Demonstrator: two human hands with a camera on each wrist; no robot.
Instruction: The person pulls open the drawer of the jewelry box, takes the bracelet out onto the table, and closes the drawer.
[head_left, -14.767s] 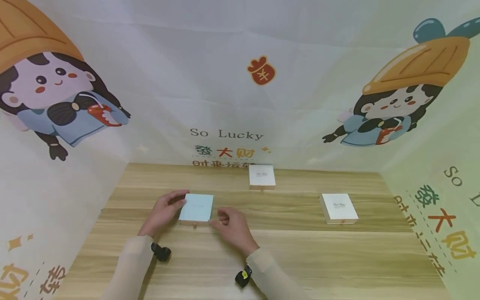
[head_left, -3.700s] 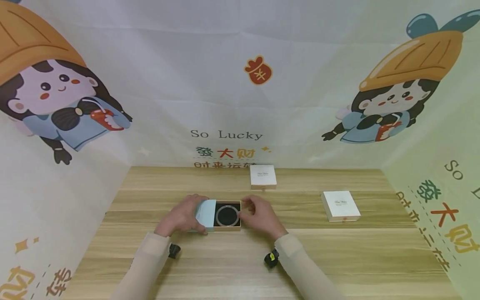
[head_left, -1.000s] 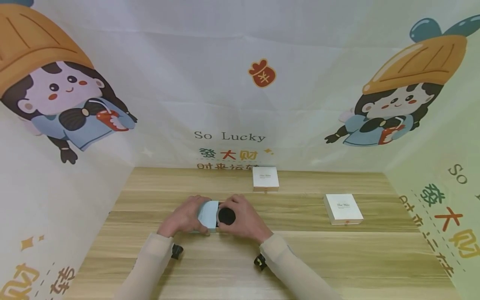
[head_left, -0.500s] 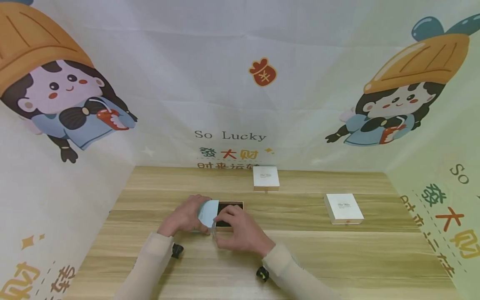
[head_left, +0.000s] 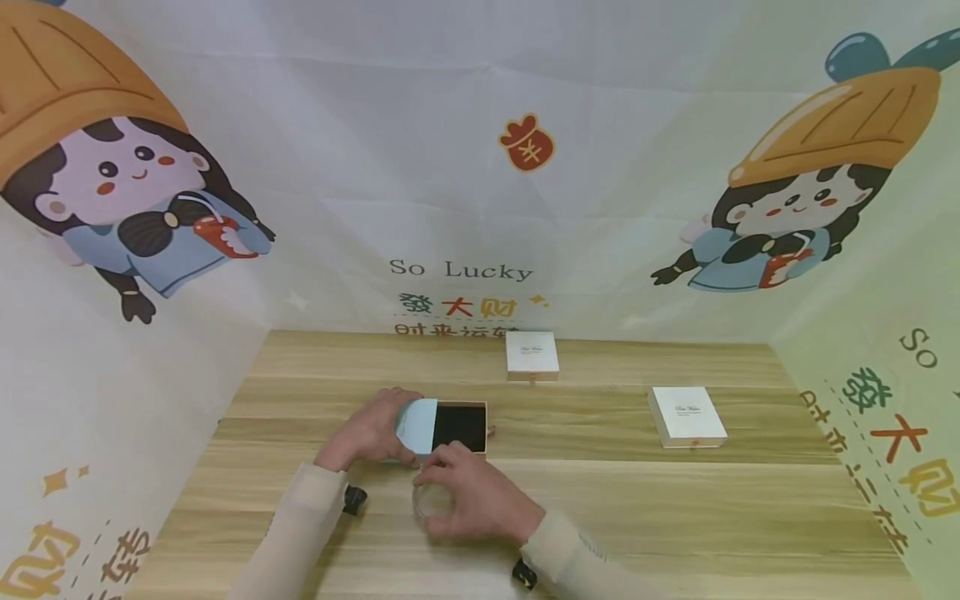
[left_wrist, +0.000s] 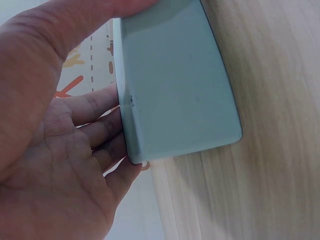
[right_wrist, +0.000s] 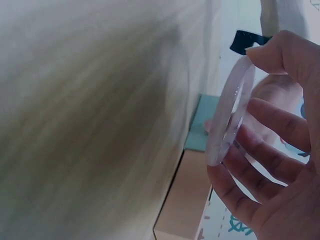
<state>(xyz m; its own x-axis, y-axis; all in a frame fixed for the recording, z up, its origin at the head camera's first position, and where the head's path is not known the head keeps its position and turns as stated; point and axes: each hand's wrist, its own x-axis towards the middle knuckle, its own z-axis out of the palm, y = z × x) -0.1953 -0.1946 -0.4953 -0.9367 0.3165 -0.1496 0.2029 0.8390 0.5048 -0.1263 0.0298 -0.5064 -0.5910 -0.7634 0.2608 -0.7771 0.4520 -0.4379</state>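
Observation:
A light blue slide-out jewelry box lies on the table, its brown drawer with black lining pulled out to the right; no ring lies on the lining that shows. My left hand grips the blue sleeve, thumb on the near side and fingers along the far side. In the left wrist view the sleeve sits between thumb and fingers. In front of the box, my right hand pinches a translucent pale bangle by its rim between thumb and fingers. The bangle stands close over the table.
Two closed white boxes stand on the wooden table: one white box at the back edge, another white box to the right. Printed cloth walls enclose the table at the back and sides.
The blue box has been slid open. My right hand has lifted the bangle from the drawer and carried it toward the near side. My left hand stays on the sleeve.

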